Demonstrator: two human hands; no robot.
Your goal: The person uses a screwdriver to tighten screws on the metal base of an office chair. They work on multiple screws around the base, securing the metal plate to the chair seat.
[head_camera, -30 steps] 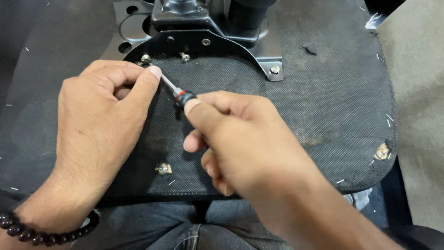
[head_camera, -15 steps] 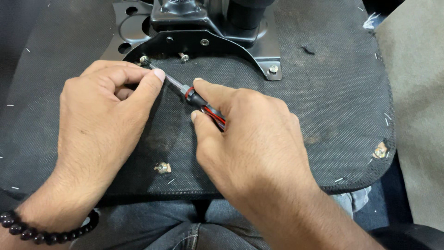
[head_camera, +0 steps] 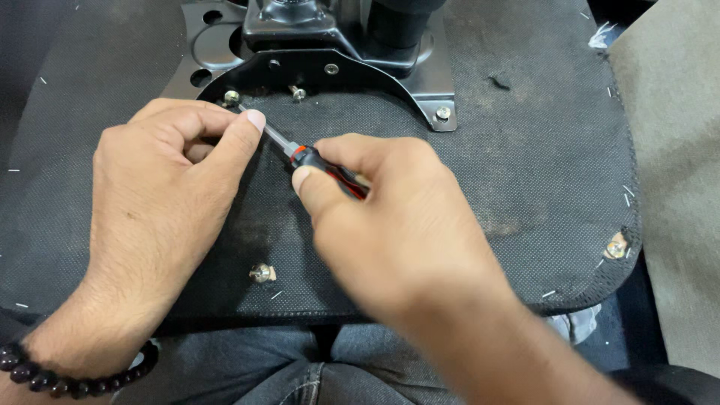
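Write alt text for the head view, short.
A right hand grips a red-and-black screwdriver while the left hand steadies its shaft toward a screw on a black metal bracket, on a dark fabric-covered panel.

Pretty cramped up top: the black metal bracket (head_camera: pixel 330 71) with its column sits right along the far edge of the fabric panel (head_camera: pixel 517 172), and both hands crowd in front of it, left hand (head_camera: pixel 161 202) and right hand (head_camera: pixel 390 217) nearly touching around the screwdriver (head_camera: pixel 322 161). A loose screw (head_camera: pixel 261 273) lies in the gap between the wrists. The panel's right half is wide open, apart from a corner fastener (head_camera: pixel 616 246) near the edge.
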